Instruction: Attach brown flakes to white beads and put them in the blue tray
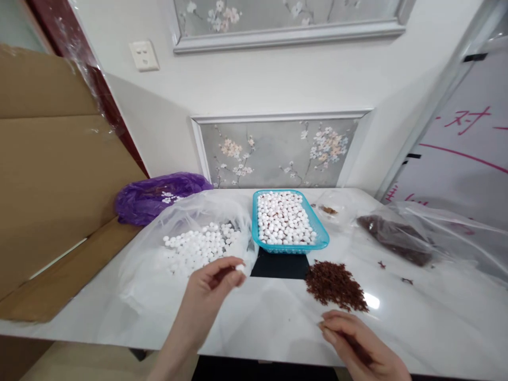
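Observation:
My left hand [212,288] is pinched on a small white ball [240,269] at the mouth of a clear plastic bag [159,264] that holds several white balls [198,246]. My right hand [357,344] rests near the table's front edge, fingers curled, just below a loose heap of small red-brown bits [335,286]; whether it holds any of them is hidden. Behind the hands stands a turquoise basket [322,235] full of white balls, resting on a black plate [280,264].
A white glossy table [416,317] carries a clear bag with dark red-brown stuff [392,238] at the right and a purple bag [159,196] at the back left. Cardboard sheets [51,174] lean at the left. A whiteboard [468,153] stands at the right.

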The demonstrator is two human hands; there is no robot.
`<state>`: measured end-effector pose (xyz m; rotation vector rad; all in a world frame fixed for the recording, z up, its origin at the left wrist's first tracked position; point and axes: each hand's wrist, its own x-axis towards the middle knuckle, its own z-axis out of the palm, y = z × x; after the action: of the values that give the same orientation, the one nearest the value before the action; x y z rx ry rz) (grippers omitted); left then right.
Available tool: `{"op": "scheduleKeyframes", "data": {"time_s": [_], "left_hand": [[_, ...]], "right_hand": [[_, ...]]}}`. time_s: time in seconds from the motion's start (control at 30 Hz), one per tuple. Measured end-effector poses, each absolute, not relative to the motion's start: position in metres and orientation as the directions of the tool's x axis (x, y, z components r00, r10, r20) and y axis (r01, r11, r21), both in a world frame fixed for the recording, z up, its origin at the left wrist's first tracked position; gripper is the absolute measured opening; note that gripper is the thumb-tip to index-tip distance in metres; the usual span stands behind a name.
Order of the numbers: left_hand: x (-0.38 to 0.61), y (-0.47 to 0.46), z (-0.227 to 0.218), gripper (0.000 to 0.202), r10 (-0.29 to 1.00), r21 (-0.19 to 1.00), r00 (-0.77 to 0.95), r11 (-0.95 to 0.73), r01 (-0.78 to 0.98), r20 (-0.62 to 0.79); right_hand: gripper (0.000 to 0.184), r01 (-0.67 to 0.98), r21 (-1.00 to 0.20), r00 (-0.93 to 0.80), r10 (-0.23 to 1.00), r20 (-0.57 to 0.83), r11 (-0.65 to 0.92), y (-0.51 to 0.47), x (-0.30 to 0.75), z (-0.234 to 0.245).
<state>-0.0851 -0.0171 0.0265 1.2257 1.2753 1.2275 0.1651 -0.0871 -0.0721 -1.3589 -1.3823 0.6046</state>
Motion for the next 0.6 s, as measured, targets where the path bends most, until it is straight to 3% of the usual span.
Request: {"op": "scheduleKeyframes", "data": {"time_s": [0.07, 0.13, 0.23, 0.33, 0.4, 0.5, 0.6], "left_hand": [[-0.065, -0.029, 0.022, 0.014, 0.98, 0.94, 0.09, 0.195, -0.282, -0.176], [-0.046, -0.037, 0.014, 0.012, 0.935, 0.815, 0.209, 0.354, -0.459, -0.288], [-0.027, -0.041, 0.0, 0.012, 0.872, 0.665, 0.334, 0.49, -0.564, -0.359], [-0.016, -0.038, -0.015, 0.009, 0.847, 0.621, 0.399, 0.53, -0.578, -0.351], [-0.011, -0.036, -0.023, 0.012, 0.855, 0.631, 0.406, 0.514, -0.581, -0.323], [-0.006, -0.035, -0.032, 0.012, 0.863, 0.632, 0.413, 0.498, -0.594, -0.292], [-0.005, -0.035, -0.038, 0.007, 0.855, 0.597, 0.421, 0.515, -0.615, -0.305]], "right_hand": [[0.01, 0.36, -0.899, 0.143, 0.937, 0.318, 0.25, -0.083, 0.158, -0.062], [0.009, 0.267, -0.934, 0.144, 0.948, 0.282, 0.237, -0.081, 0.15, -0.052], [0.01, -0.039, -0.98, 0.213, 0.96, 0.181, 0.194, -0.08, 0.134, -0.041], [0.012, -0.269, -0.954, 0.258, 0.964, 0.06, 0.132, -0.08, 0.124, -0.035], [0.014, -0.294, -0.95, 0.258, 0.966, 0.028, 0.107, -0.08, 0.122, -0.034], [0.017, -0.225, -0.968, 0.237, 0.97, 0.06, 0.115, -0.078, 0.125, -0.035], [0.019, -0.165, -0.986, 0.199, 0.98, 0.007, 0.041, -0.076, 0.128, -0.036]]}}
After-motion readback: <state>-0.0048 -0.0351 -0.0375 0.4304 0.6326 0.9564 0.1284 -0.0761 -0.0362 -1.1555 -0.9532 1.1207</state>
